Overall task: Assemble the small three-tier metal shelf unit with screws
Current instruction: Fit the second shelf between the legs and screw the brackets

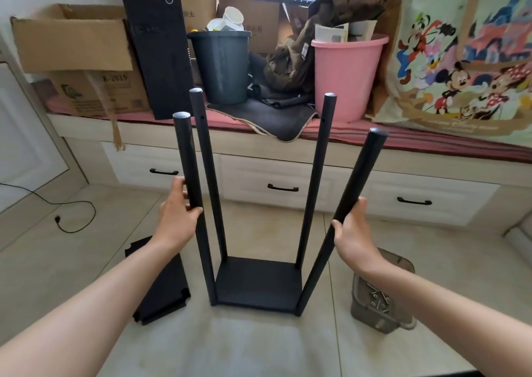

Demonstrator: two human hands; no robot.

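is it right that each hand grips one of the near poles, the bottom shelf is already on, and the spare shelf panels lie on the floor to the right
Not quite. In the head view the spare shelf panels lie on the floor to the left; the screw container is on the right. The left hand and right hand each grip a near pole, bottom shelf on.

My left hand (175,212) wraps the near left pole (193,192), so my fingers hide a stretch of it and my fingertips are out of sight behind it. My right hand (349,227) covers part of the near right pole (345,212) the same way. Both forearms run off the bottom edge. My right forearm hides part of the small tub (377,316); the screws (377,299) inside are too small and blurred to count. Print on the cardboard boxes (100,94) is mostly unreadable. The cartoon bag (460,60) is cut off at the right edge.
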